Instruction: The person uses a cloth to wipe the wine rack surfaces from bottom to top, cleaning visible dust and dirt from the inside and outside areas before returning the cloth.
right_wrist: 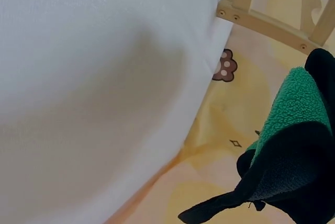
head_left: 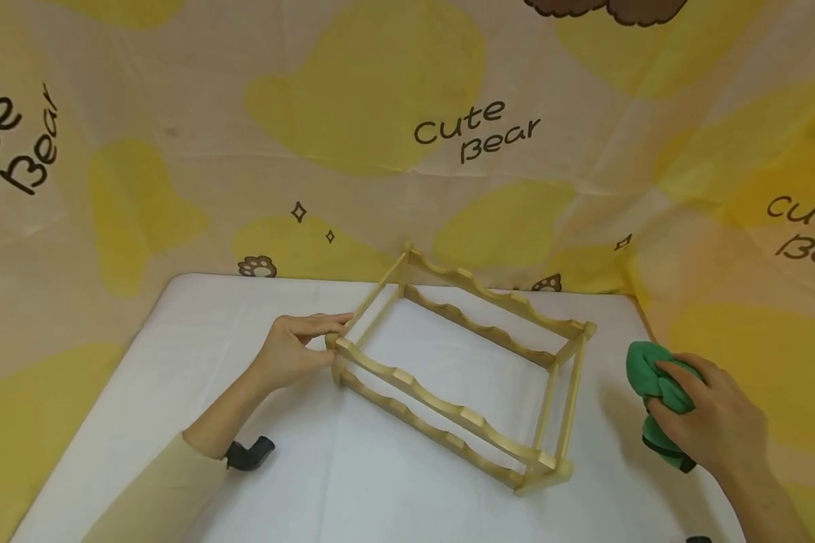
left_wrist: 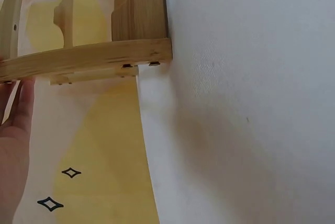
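Observation:
A pale wooden rack (head_left: 472, 415) with scalloped rails, two tiers high, stands at a slant on a white-covered table. At its left end my left hand (head_left: 288, 351) holds the frame, thumb by the front corner and fingers along the end bar. In the left wrist view those fingers (left_wrist: 22, 106) meet the edge of the rack's end piece (left_wrist: 89, 56). Off to the right, my right hand (head_left: 720, 415) grips a bunched green cloth (head_left: 652, 377) above the table, apart from the rack. The right wrist view shows the cloth's dark edging (right_wrist: 285, 161); the hand itself is hidden there.
The white tabletop (head_left: 299, 483) reaches back to a yellow-patterned fabric backdrop (head_left: 353, 98) that also runs along both sides. A black curved object (head_left: 250, 454) shows beside my left wrist. Another dark piece (head_left: 698, 539) is cut off at the bottom right edge.

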The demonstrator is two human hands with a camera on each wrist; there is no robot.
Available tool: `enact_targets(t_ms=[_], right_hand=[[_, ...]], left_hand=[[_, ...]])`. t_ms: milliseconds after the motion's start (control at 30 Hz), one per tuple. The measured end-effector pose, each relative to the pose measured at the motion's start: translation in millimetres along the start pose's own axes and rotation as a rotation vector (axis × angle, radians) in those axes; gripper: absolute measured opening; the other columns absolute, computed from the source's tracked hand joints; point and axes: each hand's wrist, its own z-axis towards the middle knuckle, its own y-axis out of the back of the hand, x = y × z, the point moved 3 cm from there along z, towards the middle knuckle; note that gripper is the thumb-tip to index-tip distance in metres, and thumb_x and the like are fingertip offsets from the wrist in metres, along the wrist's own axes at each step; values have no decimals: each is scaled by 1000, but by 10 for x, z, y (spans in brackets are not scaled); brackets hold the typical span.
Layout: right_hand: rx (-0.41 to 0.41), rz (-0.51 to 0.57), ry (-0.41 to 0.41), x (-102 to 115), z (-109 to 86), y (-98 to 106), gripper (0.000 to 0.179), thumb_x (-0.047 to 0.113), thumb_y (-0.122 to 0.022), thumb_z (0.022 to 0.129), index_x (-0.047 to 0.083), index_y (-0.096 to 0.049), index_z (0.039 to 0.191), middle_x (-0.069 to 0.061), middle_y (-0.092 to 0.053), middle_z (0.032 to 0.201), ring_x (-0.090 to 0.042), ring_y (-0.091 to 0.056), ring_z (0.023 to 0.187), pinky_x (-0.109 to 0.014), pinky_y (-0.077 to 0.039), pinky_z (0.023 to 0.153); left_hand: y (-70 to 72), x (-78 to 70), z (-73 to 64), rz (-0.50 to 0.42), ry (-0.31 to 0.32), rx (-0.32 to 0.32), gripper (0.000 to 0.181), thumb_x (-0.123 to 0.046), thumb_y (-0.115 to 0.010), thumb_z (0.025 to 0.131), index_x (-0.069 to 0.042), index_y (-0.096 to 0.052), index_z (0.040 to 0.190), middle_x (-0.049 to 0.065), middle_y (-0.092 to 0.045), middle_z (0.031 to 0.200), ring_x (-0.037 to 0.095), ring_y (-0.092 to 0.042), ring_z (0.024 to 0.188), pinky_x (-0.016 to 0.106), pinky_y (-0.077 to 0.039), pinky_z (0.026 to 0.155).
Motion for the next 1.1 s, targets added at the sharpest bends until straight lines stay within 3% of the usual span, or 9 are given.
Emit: enact_targets(t_ms=[167, 467, 600, 800, 1033, 1100], right_hand=[[-3, -2, -38, -28, 1, 5, 50, 30, -69, 67, 4, -76, 109, -21, -69, 118, -42, -66, 92, -52, -50, 46], [-16, -4, -45, -36, -16, 14, 50, 31, -67, 68, 4, -77, 109, -20, -69, 118, -41, -65, 92, -55, -49, 48], [-21, -7, -43, -39, -14, 17, 50, 32, -65, 70, 3, -77, 109, -21, -69, 117, -41, -65, 91, -51, -49, 48], [-13, -13, -49, -27, -7, 22, 50, 29, -68, 67, 3, -76, 109, -21, -69, 117, -41, -65, 92, -55, -49, 48], [-12, -12, -54, -26, -9, 7, 49, 25, -71, 64, 4, -77, 108, -20, -69, 117, -41, -65, 91, -54, -49, 48], [-6, -7, -64, -23, -9, 8, 48, 24, -72, 64, 5, -77, 108, -19, -69, 117, -40, -65, 92, -53, -49, 48]], left_hand=[[32, 47, 69, -24, 38, -19, 35, 30, -62, 72, 18, -74, 103, 32, -70, 120, 11, -70, 117, 28, -52, 106], [80, 102, 245, 19, 146, -22, 34, 22, -59, 77, 6, -79, 99, 20, -74, 120, 30, -70, 118, 25, -56, 99], [86, 140, 326, 20, 183, -17, 31, 20, -59, 80, 6, -78, 100, 18, -74, 122, 25, -71, 117, 25, -60, 93], [94, 217, 444, -20, 228, -2, 30, 20, -59, 82, 11, -76, 105, 19, -72, 126, 23, -72, 110, 23, -62, 80], [94, 278, 556, -18, 222, -21, 34, 18, -62, 85, 8, -76, 114, 20, -73, 123, 17, -69, 97, 19, -60, 75], [94, 291, 576, -2, 217, -40, 36, 16, -64, 85, 5, -77, 117, 20, -75, 119, 18, -70, 99, 20, -60, 78]])
